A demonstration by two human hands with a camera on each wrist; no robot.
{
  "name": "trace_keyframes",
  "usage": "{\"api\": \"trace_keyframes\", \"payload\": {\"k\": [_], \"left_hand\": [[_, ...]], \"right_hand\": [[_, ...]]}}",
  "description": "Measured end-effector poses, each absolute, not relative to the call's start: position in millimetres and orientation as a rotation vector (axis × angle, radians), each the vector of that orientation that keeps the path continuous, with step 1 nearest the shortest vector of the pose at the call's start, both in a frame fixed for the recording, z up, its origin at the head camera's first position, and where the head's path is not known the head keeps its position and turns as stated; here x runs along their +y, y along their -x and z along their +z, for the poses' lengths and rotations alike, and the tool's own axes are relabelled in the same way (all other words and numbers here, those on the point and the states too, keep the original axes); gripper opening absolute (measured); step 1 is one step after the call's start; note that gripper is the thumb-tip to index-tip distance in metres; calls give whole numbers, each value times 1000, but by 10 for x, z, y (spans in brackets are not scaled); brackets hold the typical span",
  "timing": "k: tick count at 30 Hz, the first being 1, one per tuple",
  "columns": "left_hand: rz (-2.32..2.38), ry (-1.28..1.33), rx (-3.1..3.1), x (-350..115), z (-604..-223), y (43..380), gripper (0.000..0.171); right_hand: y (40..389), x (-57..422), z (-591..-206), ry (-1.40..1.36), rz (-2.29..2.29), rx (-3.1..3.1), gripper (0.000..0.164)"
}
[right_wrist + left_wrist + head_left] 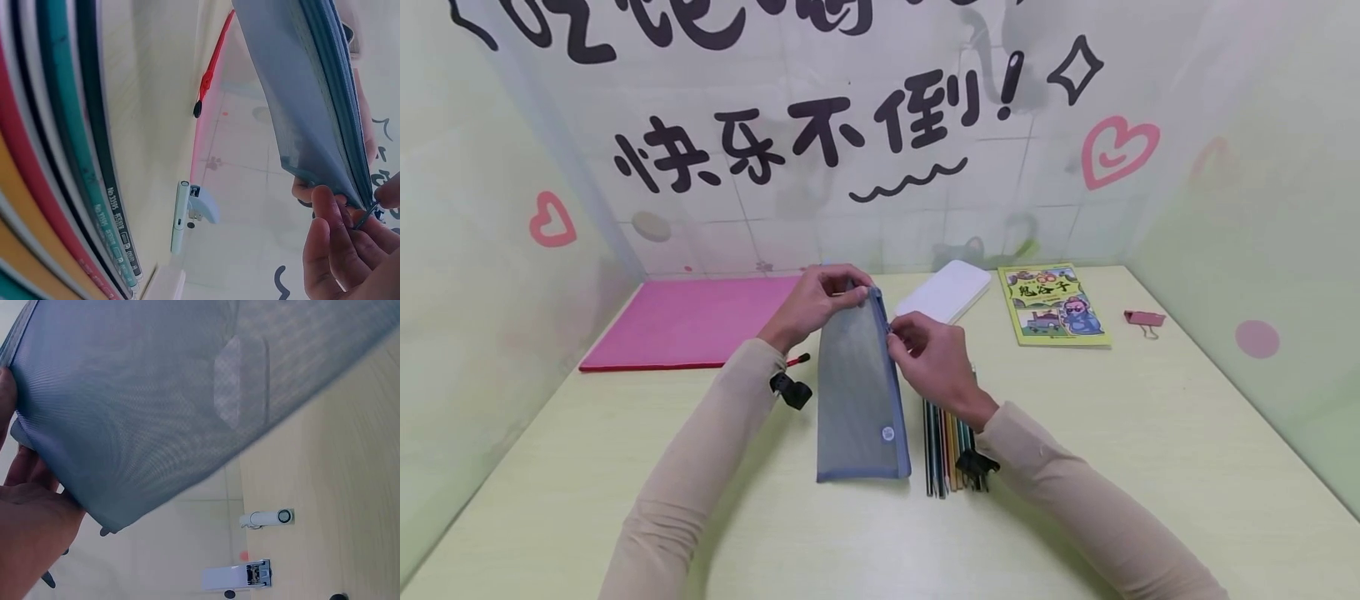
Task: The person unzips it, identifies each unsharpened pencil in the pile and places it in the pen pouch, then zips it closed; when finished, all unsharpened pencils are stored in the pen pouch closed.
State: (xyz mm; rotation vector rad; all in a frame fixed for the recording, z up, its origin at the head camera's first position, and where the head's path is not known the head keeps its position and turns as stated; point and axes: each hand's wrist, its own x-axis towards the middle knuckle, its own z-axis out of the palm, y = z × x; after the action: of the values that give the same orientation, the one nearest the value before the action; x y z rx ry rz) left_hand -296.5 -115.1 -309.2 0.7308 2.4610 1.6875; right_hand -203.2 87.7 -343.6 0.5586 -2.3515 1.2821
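A grey-blue mesh zipper pouch is held up over the table, its long zipper edge facing right. At its top end, my left hand grips the corner, thumb in front and fingers behind. My right hand pinches the zipper pull near that same top end. Beneath the right wrist lies a row of pencils in several colours, partly covered by the hand and its wrist camera. In the right wrist view those pencils fill the left side, close to the lens.
A pink mat lies back left, with a small red item near its front edge. Behind the right hand sits a white box. Further right are a yellow booklet and a pink binder clip. A stapler stands at the back.
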Motion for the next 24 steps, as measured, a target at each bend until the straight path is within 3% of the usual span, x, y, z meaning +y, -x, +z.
{"api": "trace_keyframes", "payload": {"k": [24], "left_hand": [[1805, -768, 2472, -1326, -3009, 2994, 18]], "right_hand": [[1869, 853, -3373, -626, 1278, -2414, 14]]}}
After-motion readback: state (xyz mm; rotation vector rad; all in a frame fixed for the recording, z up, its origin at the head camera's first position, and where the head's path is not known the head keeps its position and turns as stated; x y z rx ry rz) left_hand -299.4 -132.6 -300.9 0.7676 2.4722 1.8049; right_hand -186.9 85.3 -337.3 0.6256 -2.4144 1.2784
